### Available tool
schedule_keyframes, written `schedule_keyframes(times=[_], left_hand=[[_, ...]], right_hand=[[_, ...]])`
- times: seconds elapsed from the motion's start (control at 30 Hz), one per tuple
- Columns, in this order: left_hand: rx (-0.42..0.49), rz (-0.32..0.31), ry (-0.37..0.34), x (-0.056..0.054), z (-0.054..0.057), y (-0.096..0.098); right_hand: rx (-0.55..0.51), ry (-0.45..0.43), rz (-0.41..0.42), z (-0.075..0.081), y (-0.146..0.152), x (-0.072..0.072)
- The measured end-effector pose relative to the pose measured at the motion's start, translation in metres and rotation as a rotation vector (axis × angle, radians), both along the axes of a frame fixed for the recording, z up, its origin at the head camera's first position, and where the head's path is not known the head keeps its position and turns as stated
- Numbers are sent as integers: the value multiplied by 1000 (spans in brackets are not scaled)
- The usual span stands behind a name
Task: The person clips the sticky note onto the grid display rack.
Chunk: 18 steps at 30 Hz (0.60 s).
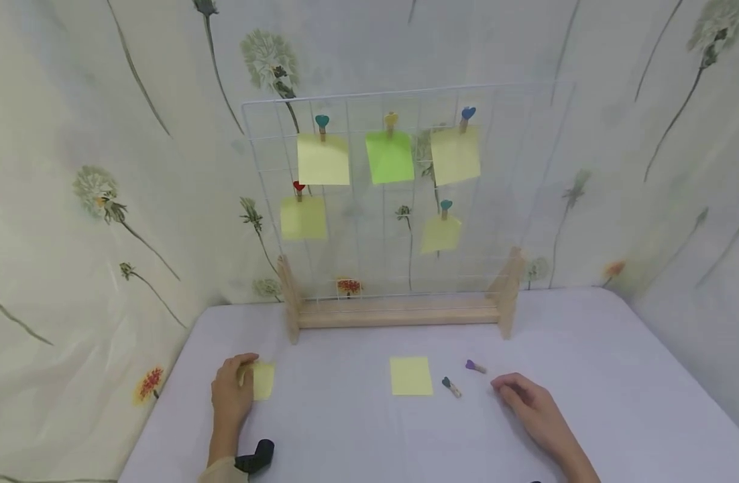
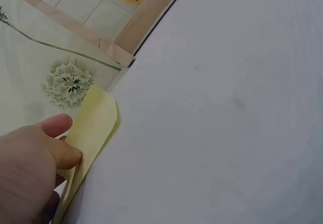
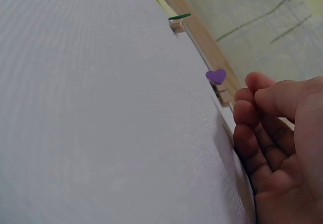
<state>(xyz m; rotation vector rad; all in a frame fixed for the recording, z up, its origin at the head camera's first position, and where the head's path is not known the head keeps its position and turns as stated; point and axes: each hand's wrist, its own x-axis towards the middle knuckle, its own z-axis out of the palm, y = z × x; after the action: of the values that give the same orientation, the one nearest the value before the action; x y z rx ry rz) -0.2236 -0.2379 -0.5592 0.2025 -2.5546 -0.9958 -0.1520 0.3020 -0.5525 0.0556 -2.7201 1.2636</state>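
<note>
At the table's left side my left hand (image 1: pixel 233 390) grips a pale yellow sticky note (image 1: pixel 263 381). In the left wrist view the thumb lies across the face of this note (image 2: pixel 96 125), and part of the note is hidden by the hand. My right hand (image 1: pixel 532 409) rests at the right with fingers loosely curled and nothing between them. Just past its fingertips lies a small wooden clip with a purple heart (image 3: pixel 217 76). Another clip with a dark green heart (image 1: pixel 451 387) lies beside a second yellow sticky note (image 1: pixel 410 376) on the table.
A white wire grid (image 1: pixel 369 238) in a wooden stand (image 1: pixel 400 316) stands at the back. Several yellow notes and one green note (image 1: pixel 390 157) hang on it by heart clips. Floral cloth (image 1: pixel 104 282) surrounds the white table (image 1: pixel 345 429).
</note>
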Motion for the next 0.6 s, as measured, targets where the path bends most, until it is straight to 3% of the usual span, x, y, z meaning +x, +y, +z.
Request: schedule_keyframes(times=[0.23, 0.4, 0.6], left_hand=[[35, 17, -15, -4, 1, -1], [70, 34, -58, -2, 2, 3], [94, 30, -52, 2, 1, 3]], right_hand=[[-4, -14, -1, 1, -2, -4], [-1, -48, -16, 1, -3, -2], [63, -49, -63, 5, -11, 0]])
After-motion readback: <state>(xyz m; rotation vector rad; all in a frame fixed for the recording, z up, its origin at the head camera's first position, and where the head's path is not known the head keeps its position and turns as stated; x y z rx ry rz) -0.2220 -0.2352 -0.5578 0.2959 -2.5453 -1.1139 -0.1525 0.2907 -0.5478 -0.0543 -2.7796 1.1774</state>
